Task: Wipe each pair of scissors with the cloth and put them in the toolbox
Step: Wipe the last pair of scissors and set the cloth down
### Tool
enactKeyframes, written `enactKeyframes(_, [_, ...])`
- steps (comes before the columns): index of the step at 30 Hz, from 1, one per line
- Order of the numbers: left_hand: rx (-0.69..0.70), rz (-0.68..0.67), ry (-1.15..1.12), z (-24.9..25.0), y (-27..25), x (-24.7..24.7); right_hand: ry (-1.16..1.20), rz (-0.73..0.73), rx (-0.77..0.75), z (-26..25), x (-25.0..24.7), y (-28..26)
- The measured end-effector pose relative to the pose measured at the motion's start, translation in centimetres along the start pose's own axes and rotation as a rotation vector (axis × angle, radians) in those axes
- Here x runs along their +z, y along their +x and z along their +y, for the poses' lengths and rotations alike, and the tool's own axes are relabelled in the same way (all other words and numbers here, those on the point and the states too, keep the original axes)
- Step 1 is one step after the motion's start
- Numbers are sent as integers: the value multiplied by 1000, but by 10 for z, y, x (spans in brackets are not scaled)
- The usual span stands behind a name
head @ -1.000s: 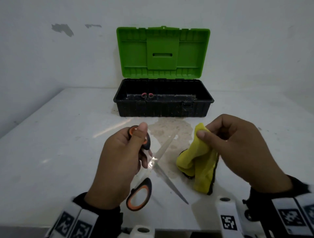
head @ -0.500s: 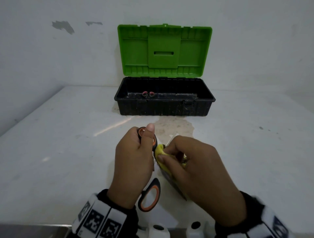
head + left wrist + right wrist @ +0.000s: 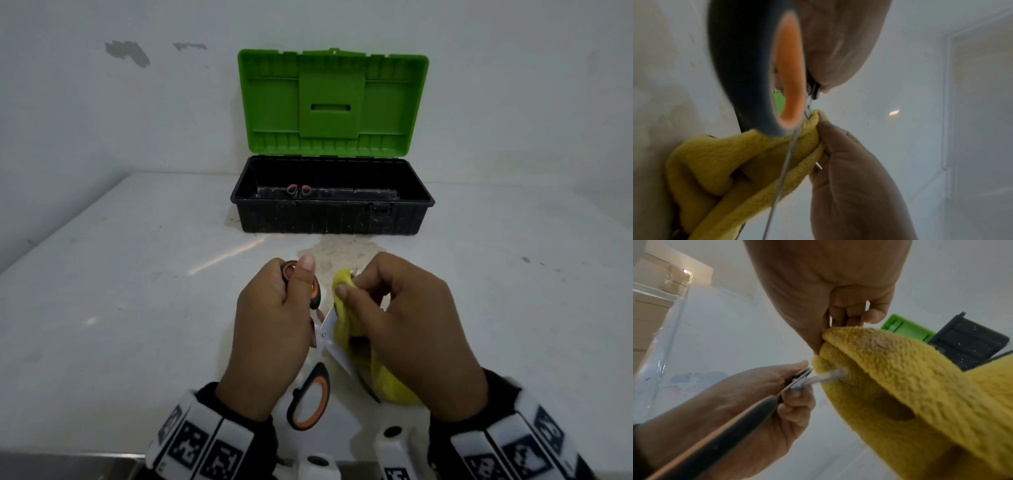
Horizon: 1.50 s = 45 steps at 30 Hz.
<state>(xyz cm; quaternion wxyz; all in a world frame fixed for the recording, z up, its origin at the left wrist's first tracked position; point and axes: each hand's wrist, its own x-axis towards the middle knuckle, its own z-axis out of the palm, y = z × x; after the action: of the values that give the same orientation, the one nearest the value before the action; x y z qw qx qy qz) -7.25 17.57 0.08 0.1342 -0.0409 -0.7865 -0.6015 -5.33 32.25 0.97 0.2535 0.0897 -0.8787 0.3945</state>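
Observation:
My left hand [image 3: 274, 329] grips the upper handle of the black-and-orange scissors [image 3: 310, 401], which are spread wide above the table. My right hand [image 3: 387, 329] pinches the yellow cloth [image 3: 346, 325] around one blade, near its tip. In the left wrist view the cloth [image 3: 731, 162] folds over the thin blade, below the orange-lined handle [image 3: 748, 65]. In the right wrist view the blade runs into the cloth [image 3: 900, 378]. The toolbox [image 3: 330, 212] stands open at the back with a pair of red-handled scissors [image 3: 298, 190] inside.
The toolbox's green lid [image 3: 332, 102] stands upright against the white wall. The white table [image 3: 120, 308] carries a brownish stain [image 3: 342, 250] in front of the toolbox. The table's front edge runs just below my wrists.
My right hand has brought the cloth from the right onto the scissor blade and slid it up toward the tip. My left hand kept holding the scissors.

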Motion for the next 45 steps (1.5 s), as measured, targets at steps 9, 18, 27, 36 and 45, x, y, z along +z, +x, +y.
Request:
enactKeyframes(9, [37,-36,-57,0,2,-2,41,11,-5,-1,0,-3])
enactKeyframes(18, [41,-88,-80,-1,1,-4,90,103,89,6,-4,0])
enactKeyframes(27, [39,-117,-135,1,0,-5,97,124,104,6,-7,2])
enactKeyframes(36, [-29,-141,-176,2,-3,-8,113,110,122,6,-4,0])
enactKeyframes(45, [-121,-105,-154,4,3,-12,165,142,100,8,-23,3])
